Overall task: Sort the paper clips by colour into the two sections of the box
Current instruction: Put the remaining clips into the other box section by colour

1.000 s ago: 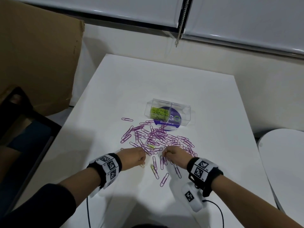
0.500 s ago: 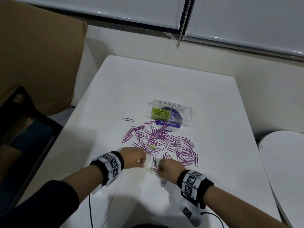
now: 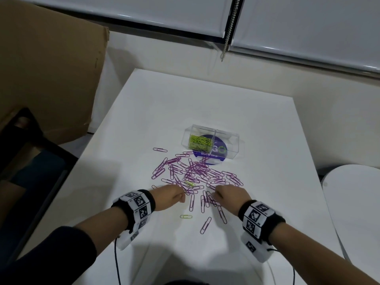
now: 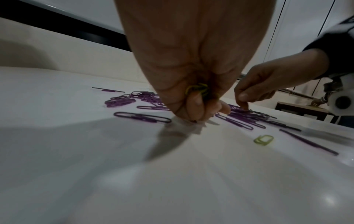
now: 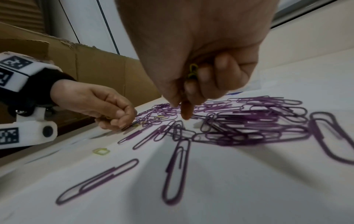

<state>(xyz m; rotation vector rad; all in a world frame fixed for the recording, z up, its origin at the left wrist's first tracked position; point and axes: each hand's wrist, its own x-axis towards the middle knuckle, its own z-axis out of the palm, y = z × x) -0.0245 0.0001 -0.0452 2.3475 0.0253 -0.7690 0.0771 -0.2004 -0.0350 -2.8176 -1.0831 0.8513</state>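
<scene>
A clear two-section box stands past the pile; its left section holds green clips, and I see no clips in the right one. Purple clips lie scattered mid-table. My left hand is at the pile's near left edge, knuckles on the table, with green clips bunched in its curled fingers. My right hand is at the near right edge, holding a green clip in its curled fingers, while its index finger points down onto the purple clips. One green clip lies loose near me, another in the pile.
The white table ends close on the left and right. A cardboard sheet leans at the left, above a dark chair. A round white surface sits at the right. Cables trail from both wrist bands.
My right hand has moved away from the loose green clip near me, forward and right to the pile's edge. The left hand has hardly shifted.
</scene>
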